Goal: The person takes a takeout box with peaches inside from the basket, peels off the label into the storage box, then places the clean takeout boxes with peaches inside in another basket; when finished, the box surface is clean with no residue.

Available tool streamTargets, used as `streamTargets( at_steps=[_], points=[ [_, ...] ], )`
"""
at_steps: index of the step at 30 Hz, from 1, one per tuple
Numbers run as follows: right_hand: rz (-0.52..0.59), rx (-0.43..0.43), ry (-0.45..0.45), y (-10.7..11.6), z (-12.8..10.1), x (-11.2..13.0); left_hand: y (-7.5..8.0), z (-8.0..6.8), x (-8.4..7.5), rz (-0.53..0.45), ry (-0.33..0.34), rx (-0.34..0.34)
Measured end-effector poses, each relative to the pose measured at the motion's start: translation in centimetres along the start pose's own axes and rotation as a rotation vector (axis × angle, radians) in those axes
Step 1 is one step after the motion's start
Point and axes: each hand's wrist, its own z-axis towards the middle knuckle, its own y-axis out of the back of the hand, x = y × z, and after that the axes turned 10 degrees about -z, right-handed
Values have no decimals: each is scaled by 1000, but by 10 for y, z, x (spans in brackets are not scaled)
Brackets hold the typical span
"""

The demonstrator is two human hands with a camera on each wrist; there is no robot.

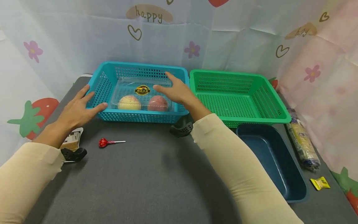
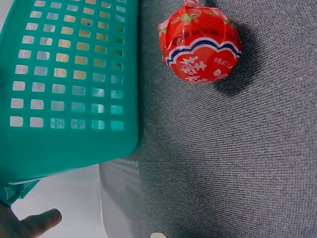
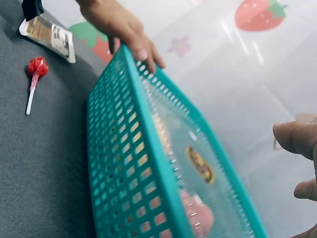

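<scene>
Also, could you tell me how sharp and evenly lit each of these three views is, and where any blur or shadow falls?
Head view: even, soft light, all sharp; faint shadows beneath the arms, and the blue basket bows slightly from the wide lens. Left wrist view: crisp on the lollipop, which casts a dark shadow to its right. Right wrist view: the basket's near wall and the right hand are blurred, the clear pastry box hazy.
</scene>
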Motion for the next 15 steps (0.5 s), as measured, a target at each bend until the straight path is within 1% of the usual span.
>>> streamTargets(
  at_steps=[5, 15],
  points=[
    [2, 17, -45, -11, 9, -5, 0, 0, 0, 7, 3, -2],
    [91, 84, -117, -28, 21, -15, 0, -1, 0, 0, 0, -11]
  ],
)
